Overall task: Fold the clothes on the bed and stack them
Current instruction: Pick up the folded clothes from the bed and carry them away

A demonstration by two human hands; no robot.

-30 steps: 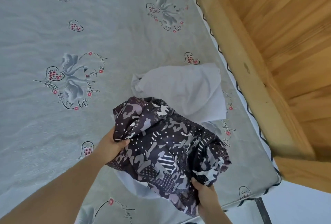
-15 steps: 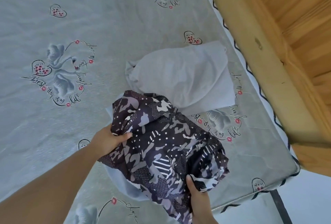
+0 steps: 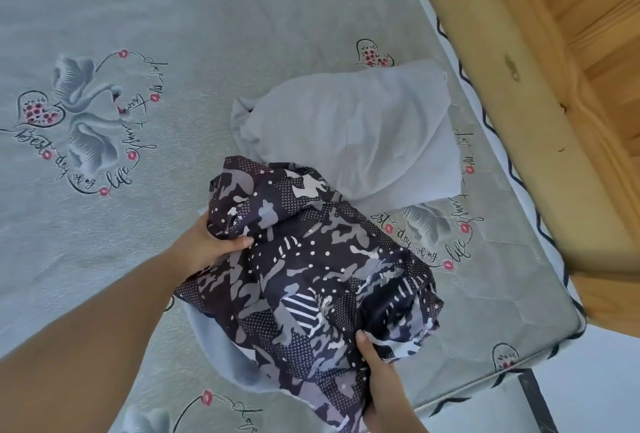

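Gripping a bunched dark camouflage-print garment [image 3: 304, 280] from both sides, the person holds it over the bed [image 3: 173, 34] near its right edge, close to the near right corner. The left hand [image 3: 207, 245] has its grip closed on the garment's left fold, thumb on top of the cloth. The right hand [image 3: 377, 373] has its grip closed on the lower right part, thumb pressing into the fabric. A pale blue cloth [image 3: 221, 353] shows beneath the dark garment. Just beyond, a folded light grey garment [image 3: 349, 134] lies on the bed by the right edge, beside the wooden bed frame [image 3: 491, 86].
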